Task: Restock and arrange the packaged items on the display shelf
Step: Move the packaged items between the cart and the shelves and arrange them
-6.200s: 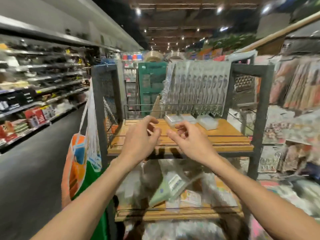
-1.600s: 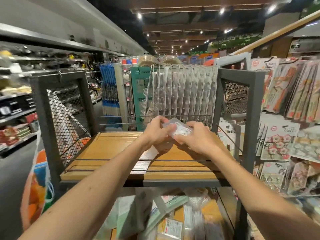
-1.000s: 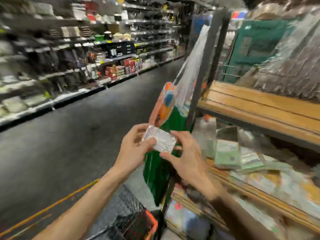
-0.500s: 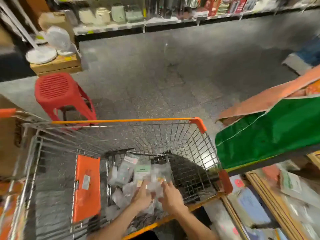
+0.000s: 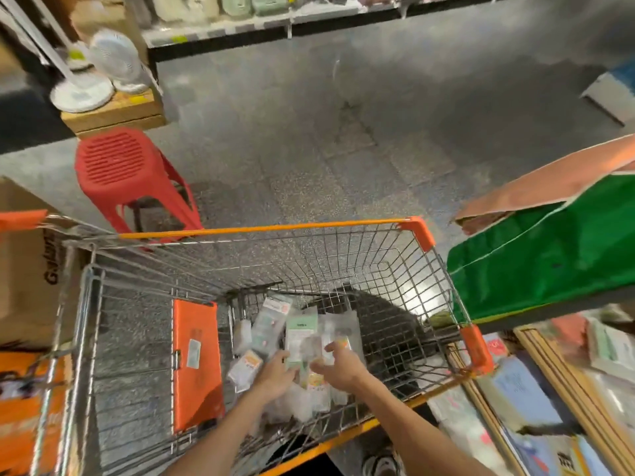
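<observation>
Packets (image 5: 299, 338) in a loose heap at the bottom of the cart (image 5: 261, 229), and both hands are down among them (first voice)
Where's the hold, though? Right grip (image 5: 338, 367) looks spread, fingers fanned over the heap, pinching nothing I can make out (second voice)
Left grip (image 5: 275, 376) lies on the pile just beside it, fingertips lost in blur, so I can't tell whether it has one pinched (first voice)
That's my worry. Glossy film on glossy film: I'd expect a scooped handful to fan out and the lower ones to slide free on the way up (second voice)
Small ones, too. Drop one edge-on and I'd guess it could slip through the wire to the floor (image 5: 343, 132) (first voice)
Then the carry. Shelf (image 5: 563, 389) sits off to the right, with a green bag (image 5: 549, 255) hanging by the cart on that side, so a full hand swinging across could clip it (second voice)
Several kinds are mixed in that heap as well, and a rushed grab risks the wrong sort in the wrong row (first voice)
One kind, a firm pinch, a clean lift over the wire: that's the safe play (second voice)
</observation>
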Demonstrator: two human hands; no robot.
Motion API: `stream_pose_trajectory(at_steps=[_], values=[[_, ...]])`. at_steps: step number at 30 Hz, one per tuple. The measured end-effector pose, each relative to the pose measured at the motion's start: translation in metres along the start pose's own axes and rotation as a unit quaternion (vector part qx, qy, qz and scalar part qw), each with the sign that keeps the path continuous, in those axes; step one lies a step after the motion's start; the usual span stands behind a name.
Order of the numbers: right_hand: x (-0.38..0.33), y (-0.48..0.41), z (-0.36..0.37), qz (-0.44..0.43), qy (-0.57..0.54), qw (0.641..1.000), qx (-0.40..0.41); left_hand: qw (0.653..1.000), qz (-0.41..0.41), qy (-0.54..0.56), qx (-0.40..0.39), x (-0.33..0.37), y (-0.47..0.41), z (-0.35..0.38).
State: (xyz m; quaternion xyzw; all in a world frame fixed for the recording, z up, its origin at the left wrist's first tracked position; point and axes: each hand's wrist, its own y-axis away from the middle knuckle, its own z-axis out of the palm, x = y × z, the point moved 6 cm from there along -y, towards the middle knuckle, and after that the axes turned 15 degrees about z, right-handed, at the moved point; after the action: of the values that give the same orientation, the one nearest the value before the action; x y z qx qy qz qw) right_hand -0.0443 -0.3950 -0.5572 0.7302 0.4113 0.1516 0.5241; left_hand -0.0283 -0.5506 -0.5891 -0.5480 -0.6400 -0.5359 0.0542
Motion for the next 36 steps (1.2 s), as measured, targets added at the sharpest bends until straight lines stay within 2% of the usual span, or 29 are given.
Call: stream_pose_trajectory(at_steps=[5, 8, 14, 19, 21, 23, 25, 31, 36], values=[[0.002, 0.054, -0.092, -0.065, -0.122, 0.983, 0.122, 0.99, 0.134, -0.017, 0.047, 0.1, -0.01, -0.033], [0.033, 0.098, -0.151, -0.084, -0.225, 0.953, 0.187, 0.961, 0.261, -0.082, 0.045, 0.192, -0.011, -0.031], [0.133, 0.192, -0.241, -0.058, -0.35, 0.874, 0.332, 0.875, 0.464, -0.135, -0.005, 0.373, 0.021, 0.031], [0.239, 0.265, -0.288, -0.012, -0.446, 0.776, 0.446, 0.782, 0.604, -0.142, -0.054, 0.492, 0.079, 0.117], [0.283, 0.287, -0.3, 0.006, -0.47, 0.741, 0.48, 0.758, 0.632, -0.142, -0.073, 0.527, 0.101, 0.15], [0.319, 0.296, -0.311, 0.027, -0.482, 0.72, 0.498, 0.747, 0.644, -0.145, -0.075, 0.551, 0.111, 0.176], [0.353, 0.303, -0.323, 0.051, -0.479, 0.704, 0.521, 0.752, 0.636, -0.16, -0.069, 0.572, 0.116, 0.2], [0.409, 0.299, -0.369, 0.161, -0.398, 0.702, 0.568, 0.784, 0.585, -0.205, -0.038, 0.616, 0.102, 0.242], [0.416, 0.274, -0.395, 0.196, -0.389, 0.728, 0.53, 0.8, 0.528, -0.286, -0.009, 0.632, 0.083, 0.263]])
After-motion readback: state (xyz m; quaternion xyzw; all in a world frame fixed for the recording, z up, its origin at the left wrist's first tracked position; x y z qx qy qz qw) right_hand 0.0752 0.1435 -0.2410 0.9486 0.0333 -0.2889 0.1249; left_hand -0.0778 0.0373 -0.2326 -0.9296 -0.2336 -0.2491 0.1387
